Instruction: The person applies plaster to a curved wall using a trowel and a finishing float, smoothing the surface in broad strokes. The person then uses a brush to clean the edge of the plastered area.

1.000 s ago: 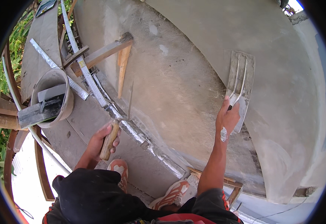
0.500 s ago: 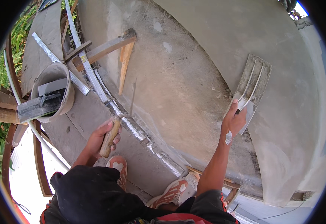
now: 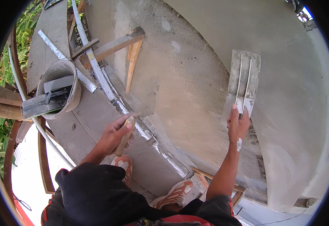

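My left hand is wrapped round the wooden handle of a pointing trowel. Its grey blade tilts up and is hard to pick out against the wall. With my right hand I grip a rectangular plastering trowel, its two-rail back and cement-smeared plate facing me. That plate lies against or just off the wall, where rough brownish surface meets smooth grey plaster; contact cannot be told. A whitish smear marks my right wrist.
On the plank walkway at left stands a bucket with a black-and-grey float across its rim. Metal straightedges lie beyond it. A timber brace juts against the wall. My shoes stand on the planks, beside a drop at left.
The plastering trowel has swung from slanting right to nearly upright. My left hand has shifted right and slightly up with the pointing trowel, whose blade has turned from edge-on to broader.
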### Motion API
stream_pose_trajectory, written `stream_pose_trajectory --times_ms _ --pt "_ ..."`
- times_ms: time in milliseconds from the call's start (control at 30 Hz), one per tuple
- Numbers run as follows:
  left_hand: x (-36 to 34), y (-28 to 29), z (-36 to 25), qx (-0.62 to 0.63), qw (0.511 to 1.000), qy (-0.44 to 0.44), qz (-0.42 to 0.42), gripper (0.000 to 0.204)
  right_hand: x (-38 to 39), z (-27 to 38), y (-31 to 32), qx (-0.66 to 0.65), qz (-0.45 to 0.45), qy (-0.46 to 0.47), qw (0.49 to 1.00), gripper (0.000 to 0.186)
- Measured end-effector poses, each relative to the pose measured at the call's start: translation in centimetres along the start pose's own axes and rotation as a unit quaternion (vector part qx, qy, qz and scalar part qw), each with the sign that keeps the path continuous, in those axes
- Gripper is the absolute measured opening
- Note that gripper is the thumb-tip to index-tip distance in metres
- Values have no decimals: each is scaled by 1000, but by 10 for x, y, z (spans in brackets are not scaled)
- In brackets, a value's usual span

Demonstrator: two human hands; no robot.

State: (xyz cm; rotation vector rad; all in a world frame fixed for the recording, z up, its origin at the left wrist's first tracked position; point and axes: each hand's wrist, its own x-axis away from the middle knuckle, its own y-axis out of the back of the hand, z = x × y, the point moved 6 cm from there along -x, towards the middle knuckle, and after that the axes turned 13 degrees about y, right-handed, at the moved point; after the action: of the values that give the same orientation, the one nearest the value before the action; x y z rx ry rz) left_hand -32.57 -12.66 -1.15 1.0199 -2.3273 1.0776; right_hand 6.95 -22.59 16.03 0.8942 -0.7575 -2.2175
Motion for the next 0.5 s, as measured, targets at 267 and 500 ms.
stream_pose_trajectory --times_ms 267,500 --pt "12 -16 -27 -174 972 -145 -66 60 58 -1 -45 -42 245 52 967 33" --pt "13 -20 -29 -235 952 -170 -100 56 63 18 -50 20 299 109 948 33"
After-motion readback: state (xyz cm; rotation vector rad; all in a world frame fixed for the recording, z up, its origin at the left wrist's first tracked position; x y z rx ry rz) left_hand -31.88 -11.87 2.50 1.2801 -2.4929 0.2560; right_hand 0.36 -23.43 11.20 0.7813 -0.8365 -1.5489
